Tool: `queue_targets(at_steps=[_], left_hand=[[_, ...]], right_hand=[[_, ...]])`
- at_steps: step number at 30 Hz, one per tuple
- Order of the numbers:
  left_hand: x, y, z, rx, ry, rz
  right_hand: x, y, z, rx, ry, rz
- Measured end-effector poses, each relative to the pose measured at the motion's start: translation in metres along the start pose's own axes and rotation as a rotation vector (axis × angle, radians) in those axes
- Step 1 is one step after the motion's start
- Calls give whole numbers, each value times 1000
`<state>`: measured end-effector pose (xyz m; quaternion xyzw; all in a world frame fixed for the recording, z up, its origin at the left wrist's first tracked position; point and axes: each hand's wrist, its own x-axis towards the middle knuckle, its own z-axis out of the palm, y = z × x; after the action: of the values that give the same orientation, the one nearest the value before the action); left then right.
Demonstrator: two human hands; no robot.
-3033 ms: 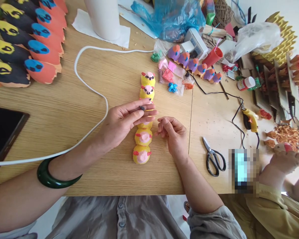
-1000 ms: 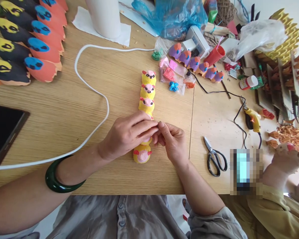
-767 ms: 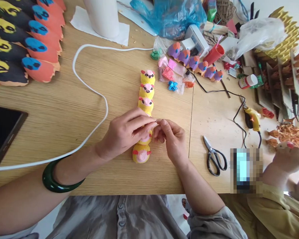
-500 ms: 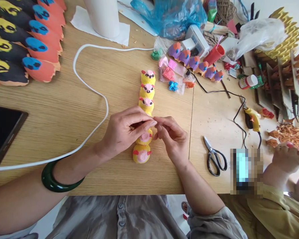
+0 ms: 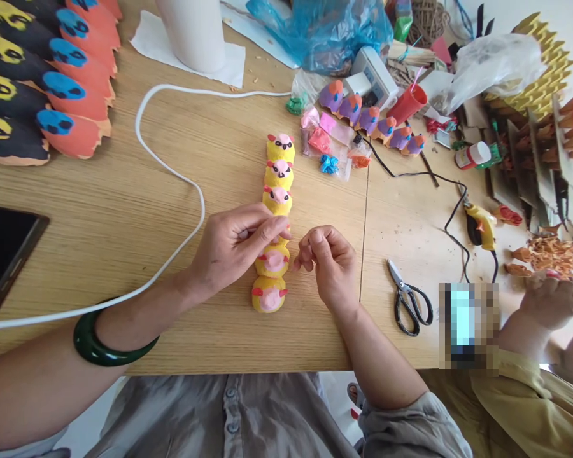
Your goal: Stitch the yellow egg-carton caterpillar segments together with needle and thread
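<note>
A row of yellow animal figures with pink faces and red ears runs up the table in front of me. The far ones have dark eyes and markings; the nearest two have plain pink faces. My left hand is over the row's middle, thumb and fingers pinched together, partly hiding a figure. Whatever it pinches is too small to make out. Just right of the row, my right hand is raised with curled fingers and the thumb pressed against them. Anything inside those fingers is hidden.
Scissors lie to the right, near a yellow corded tool. Packets of coloured clay and purple-orange figures sit beyond. A white cable crosses the left side. Another person's hand rests at far right.
My right hand has drawn apart from my left fingertips, and its fingers have curled in more. The left hand stays over the row, with its fingertips slightly further left.
</note>
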<state>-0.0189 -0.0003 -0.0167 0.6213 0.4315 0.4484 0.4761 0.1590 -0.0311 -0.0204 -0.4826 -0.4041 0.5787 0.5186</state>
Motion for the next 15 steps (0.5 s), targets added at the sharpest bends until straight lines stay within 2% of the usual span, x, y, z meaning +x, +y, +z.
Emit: queue_targets(at_steps=[3, 9, 15], left_hand=[[1, 0, -2, -1, 52, -6], [2, -1, -2, 35, 33, 22], [3, -2, -4, 82, 67, 42]], right_hand=[[4, 1, -2, 27, -2, 47], [11, 2, -7, 58, -6, 120], [14, 2, -11, 80, 5, 91]])
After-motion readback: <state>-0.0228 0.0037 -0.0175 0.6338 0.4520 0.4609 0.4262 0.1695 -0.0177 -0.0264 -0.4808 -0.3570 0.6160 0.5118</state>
